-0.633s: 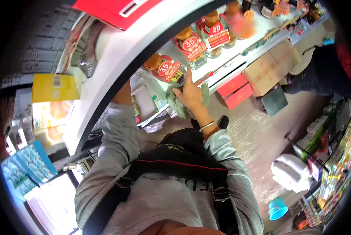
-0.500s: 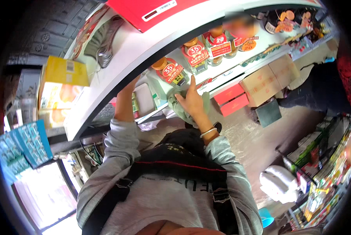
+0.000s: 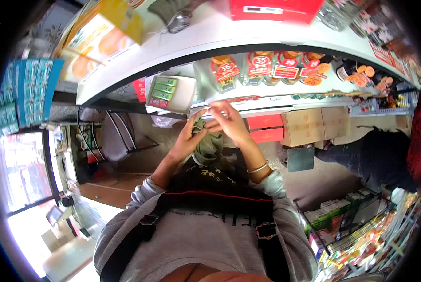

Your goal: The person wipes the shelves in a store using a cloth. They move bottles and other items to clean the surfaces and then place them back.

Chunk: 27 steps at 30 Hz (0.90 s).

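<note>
A crumpled grey-green cloth (image 3: 207, 149) hangs in front of my dark apron, below the shelf edge. My left hand (image 3: 188, 140) is closed around its upper left part. Close beside it, my right hand (image 3: 230, 123) has bent fingers that meet the cloth's top edge; part of that grip is hidden. Just beyond my hands, a white tray (image 3: 184, 94) holds small green boxes (image 3: 165, 88) on the lower shelf. To its right stand glass jars (image 3: 225, 74) with orange lids and red price tags.
Above is a white upper shelf (image 3: 205, 37) with a dark front edge, carrying a yellow carton (image 3: 104, 35) and a red box (image 3: 276, 9). Red boxes (image 3: 266, 128) and cardboard cartons (image 3: 309, 126) sit below at right. Another person's dark-clothed leg (image 3: 356, 152) is at far right.
My hands have drawn back from the shelf and come together, the left now gripping the cloth that hung at my right hand. The view has swung, showing more of the upper shelf.
</note>
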Motion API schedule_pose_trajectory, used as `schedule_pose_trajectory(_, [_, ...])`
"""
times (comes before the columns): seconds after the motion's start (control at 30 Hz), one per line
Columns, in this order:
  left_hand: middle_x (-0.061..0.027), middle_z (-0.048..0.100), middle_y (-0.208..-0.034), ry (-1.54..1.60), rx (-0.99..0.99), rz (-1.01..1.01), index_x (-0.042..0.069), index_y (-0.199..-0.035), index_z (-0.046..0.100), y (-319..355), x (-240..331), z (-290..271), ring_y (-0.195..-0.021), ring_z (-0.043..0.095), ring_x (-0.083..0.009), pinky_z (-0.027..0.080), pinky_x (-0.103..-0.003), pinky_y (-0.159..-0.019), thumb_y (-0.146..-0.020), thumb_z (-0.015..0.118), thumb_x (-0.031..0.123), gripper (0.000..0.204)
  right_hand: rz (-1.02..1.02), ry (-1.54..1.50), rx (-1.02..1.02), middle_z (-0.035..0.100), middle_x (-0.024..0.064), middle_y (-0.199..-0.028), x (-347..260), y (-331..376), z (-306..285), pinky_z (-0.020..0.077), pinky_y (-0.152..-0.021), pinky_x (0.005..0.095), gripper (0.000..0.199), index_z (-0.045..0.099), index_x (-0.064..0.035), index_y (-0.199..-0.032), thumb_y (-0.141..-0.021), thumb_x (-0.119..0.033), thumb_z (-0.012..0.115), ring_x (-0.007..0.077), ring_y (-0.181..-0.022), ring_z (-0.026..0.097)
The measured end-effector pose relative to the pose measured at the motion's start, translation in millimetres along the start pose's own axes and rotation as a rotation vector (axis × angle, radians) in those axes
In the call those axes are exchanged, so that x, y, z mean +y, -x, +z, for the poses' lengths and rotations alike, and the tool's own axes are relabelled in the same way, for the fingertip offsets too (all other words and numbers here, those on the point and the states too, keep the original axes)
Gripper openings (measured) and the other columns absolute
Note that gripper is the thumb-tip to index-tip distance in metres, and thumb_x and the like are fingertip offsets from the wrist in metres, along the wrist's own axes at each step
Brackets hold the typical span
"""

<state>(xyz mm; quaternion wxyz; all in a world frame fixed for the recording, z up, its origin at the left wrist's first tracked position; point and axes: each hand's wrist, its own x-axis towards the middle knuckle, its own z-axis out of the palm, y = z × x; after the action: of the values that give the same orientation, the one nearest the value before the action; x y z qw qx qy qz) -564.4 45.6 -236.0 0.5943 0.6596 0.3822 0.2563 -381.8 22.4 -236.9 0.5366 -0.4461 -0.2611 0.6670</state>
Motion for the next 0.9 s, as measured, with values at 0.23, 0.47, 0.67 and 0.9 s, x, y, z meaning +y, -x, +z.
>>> schedule_pose_trajectory(0.23, [-0.0022, 0.055, -0.111, 0.337, 0.035, -0.311, 0.003, -0.124, 0.051, 1.3, -28.3, -6.9, -0.102, 0.05, -0.0122, 0.04, -0.026, -0.09, -0.09, 0.052, 0.01, 0.035, -0.575, 0.895, 0.641, 0.042, 0.0254, -0.121, 19.4, -63.3, -10.6, 0.0403, -0.094, 0.0383, 0.081, 0.033, 0.0117, -0.127, -0.069, -0.022, 0.078, 0.0349, -0.11, 0.047])
schedule_pose_trajectory(0.47, [-0.003, 0.058, -0.106, 0.215, -0.133, -0.35, 0.002, -0.124, 0.052, -48.6, -25.4, -41.1, -0.096, 0.054, -0.0121, 0.044, -0.026, -0.084, -0.092, 0.049, 0.013, 0.034, -0.691, 0.882, 0.809, 0.039, 0.026, -0.127, 12.9, -83.5, 6.0, 0.028, -0.104, 0.0406, 0.089, 0.028, 0.0104, -0.132, -0.065, -0.018, 0.079, 0.038, -0.121, 0.036])
schedule_pose_trajectory(0.67, [-0.0055, 0.06, -0.107, 0.536, -0.194, -0.401, 0.001, -0.123, 0.053, -72.1, -49.1, -54.6, -0.095, 0.059, -0.0144, 0.049, -0.028, -0.083, -0.094, 0.048, 0.017, 0.033, -0.741, 0.89, 0.892, 0.046, 0.0225, -0.111, 12.9, -102.6, 5.1, 0.0331, -0.094, 0.0439, 0.08, 0.038, 0.0073, -0.12, -0.06, -0.022, 0.083, 0.0371, -0.108, 0.042])
schedule_pose_trajectory(0.9, [-0.0084, 0.058, -0.111, 0.589, -0.365, -0.558, 0.001, -0.126, 0.049, -75.4, -45.3, -70.6, -0.1, 0.057, -0.0165, 0.048, -0.03, -0.087, -0.093, 0.049, 0.019, 0.037, -0.807, 0.604, 0.81, 0.049, 0.0172, -0.104, 17.4, -110.2, -5.7, 0.0427, -0.082, 0.0399, 0.064, 0.045, 0.0044, -0.103, -0.059, -0.02, 0.085, 0.0301, -0.096, 0.051])
